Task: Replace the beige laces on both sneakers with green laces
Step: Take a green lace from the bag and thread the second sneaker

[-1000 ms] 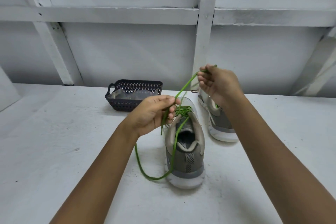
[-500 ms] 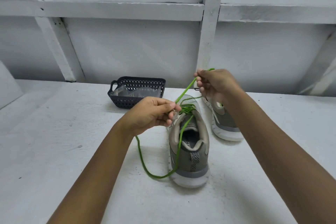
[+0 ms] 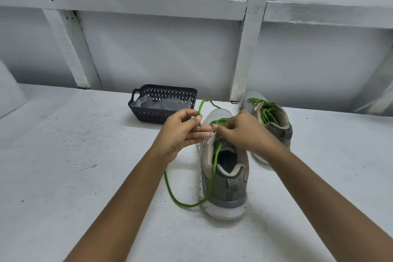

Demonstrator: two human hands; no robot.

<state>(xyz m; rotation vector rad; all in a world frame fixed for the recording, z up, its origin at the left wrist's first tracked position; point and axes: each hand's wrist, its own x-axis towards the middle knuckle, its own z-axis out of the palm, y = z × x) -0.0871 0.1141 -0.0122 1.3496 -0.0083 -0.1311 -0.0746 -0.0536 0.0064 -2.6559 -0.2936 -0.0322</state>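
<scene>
the right hand [image 3: 241, 134] sits knuckles-up over the near sneaker's [image 3: 225, 189] eyelets with its fingers curled down. its back hides the fingertips, so i cannot tell whether it grips a strand. the left hand [image 3: 182, 132] pinches the lace [image 3: 214, 171] between thumb and forefinger, and a thin loop arches above it. the round green cord runs down across the shoe's opening, off its left side, and curves over the rough white table [image 3: 85, 166]. the far sneaker [image 3: 281, 133], partly behind the right wrist, shows green lacing. both are grey mesh with pale soles. a dark perforated basket [image 3: 153, 112] holds crinkled clear plastic [image 3: 163, 103], hard to make out.
</scene>
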